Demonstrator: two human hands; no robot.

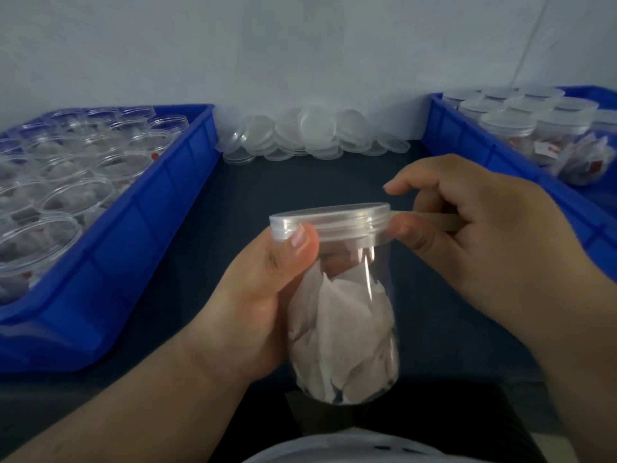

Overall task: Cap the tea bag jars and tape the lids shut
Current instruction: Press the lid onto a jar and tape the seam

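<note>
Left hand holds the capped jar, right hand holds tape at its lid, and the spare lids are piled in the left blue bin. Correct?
Not quite. In the head view the spare lids are piled on the table beside the left blue bin, not in it. The left hand does hold the capped jar, and the right hand holds tape at its lid.

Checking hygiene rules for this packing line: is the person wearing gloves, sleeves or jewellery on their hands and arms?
No. The left hand and right hand are bare, and so are the arms to the frame edge: no gloves, sleeves, rings or watch in view.
</note>
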